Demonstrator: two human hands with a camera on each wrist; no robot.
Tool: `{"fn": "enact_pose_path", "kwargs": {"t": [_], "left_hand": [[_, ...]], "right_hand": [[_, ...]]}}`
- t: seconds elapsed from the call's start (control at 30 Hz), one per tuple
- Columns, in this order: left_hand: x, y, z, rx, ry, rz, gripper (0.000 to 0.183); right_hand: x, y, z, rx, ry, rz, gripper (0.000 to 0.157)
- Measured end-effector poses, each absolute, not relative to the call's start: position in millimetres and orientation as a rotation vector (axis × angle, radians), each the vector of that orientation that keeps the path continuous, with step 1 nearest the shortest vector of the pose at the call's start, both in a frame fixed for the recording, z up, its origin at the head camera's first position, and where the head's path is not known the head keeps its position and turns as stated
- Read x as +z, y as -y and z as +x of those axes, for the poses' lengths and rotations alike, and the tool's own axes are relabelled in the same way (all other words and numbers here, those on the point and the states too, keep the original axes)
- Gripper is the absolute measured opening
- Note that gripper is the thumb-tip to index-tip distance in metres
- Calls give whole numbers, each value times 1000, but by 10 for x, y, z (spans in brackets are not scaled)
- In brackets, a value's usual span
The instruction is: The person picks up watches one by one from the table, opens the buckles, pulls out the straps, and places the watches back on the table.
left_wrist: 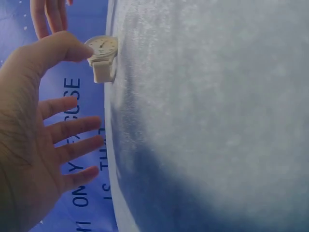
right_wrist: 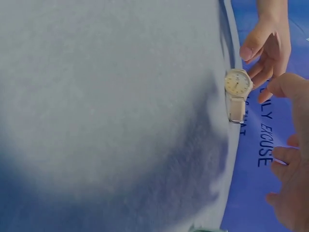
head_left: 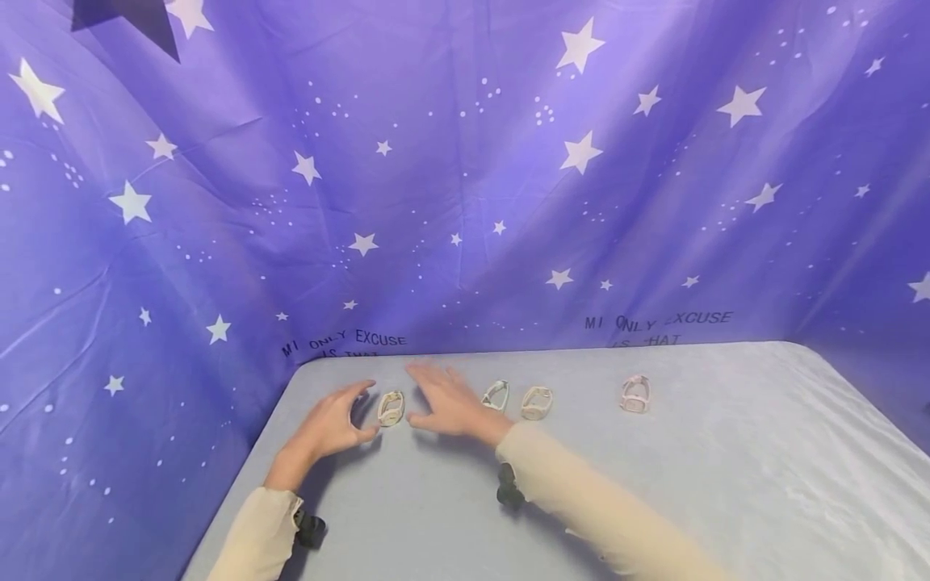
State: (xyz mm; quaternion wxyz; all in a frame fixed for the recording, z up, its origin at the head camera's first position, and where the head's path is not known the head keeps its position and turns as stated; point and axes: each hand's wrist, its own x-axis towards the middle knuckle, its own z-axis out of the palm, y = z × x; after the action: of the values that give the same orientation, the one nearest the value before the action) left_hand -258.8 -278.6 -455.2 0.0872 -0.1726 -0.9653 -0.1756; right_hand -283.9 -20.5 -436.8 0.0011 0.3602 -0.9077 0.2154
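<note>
A cream wristwatch [head_left: 391, 409] with a round pale dial lies on the grey-blue cloth between the two hands. My left hand [head_left: 333, 421] is just left of it, its fingers spread and lightly bent, holding nothing. To its right is my right hand [head_left: 452, 403], fingers extended and thumb apart, also holding nothing. In the left wrist view, the left thumb overlaps the edge of the watch [left_wrist: 102, 47]; I cannot tell whether it touches. The right wrist view shows the same watch [right_wrist: 237, 84] between the left hand [right_wrist: 274, 46] and the right hand [right_wrist: 293, 164].
Right of the right forearm lie a pale green watch [head_left: 497, 395], partly hidden by it, and another cream watch [head_left: 537, 402]. A pink watch [head_left: 635, 394] is farther right. Behind the cloth-covered table [head_left: 436, 516] hangs a purple star-patterned curtain [head_left: 450, 161].
</note>
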Motion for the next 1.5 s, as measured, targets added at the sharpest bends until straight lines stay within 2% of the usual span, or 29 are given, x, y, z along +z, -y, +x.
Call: {"fn": "enact_pose_path", "kwargs": {"t": [0.57, 1.0, 1.5], "left_hand": [[-4673, 2784, -2688, -519, 2859, -559, 66], [-4706, 2739, -2726, -480, 2830, -610, 57], [-4699, 2722, -2724, -488, 2787, -637, 52]], "right_hand": [[-4681, 386, -2966, 671, 2909, 1113, 74], [-4673, 483, -3014, 667, 2927, 1128, 69], [-4684, 509, -3003, 615, 2906, 1110, 53]]}}
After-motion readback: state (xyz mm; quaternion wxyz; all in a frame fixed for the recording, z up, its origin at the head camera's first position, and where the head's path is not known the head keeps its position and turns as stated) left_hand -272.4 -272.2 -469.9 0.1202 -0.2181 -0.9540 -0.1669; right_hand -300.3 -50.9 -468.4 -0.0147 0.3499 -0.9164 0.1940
